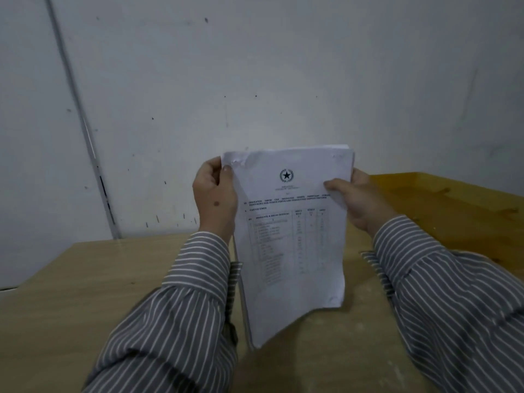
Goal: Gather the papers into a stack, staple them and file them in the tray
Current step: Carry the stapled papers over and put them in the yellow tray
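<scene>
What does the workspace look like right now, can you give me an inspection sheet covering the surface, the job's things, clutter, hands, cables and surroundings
Surface: light wooden table, bare where visible; its colour looks more orange at the far right.
Job's things: stack of papers held upright above the table, printed front page with a star emblem and a table facing the camera; corners slightly curled. No stapler or tray seen.
Clutter: nothing seen.
Hands: left hand grips the stack's upper left edge; right hand grips its upper right edge. Both arms in striped sleeves.
Cables: nothing seen.
Surroundings: white wall with small dark marks; thin vertical strip running down it at left.
</scene>
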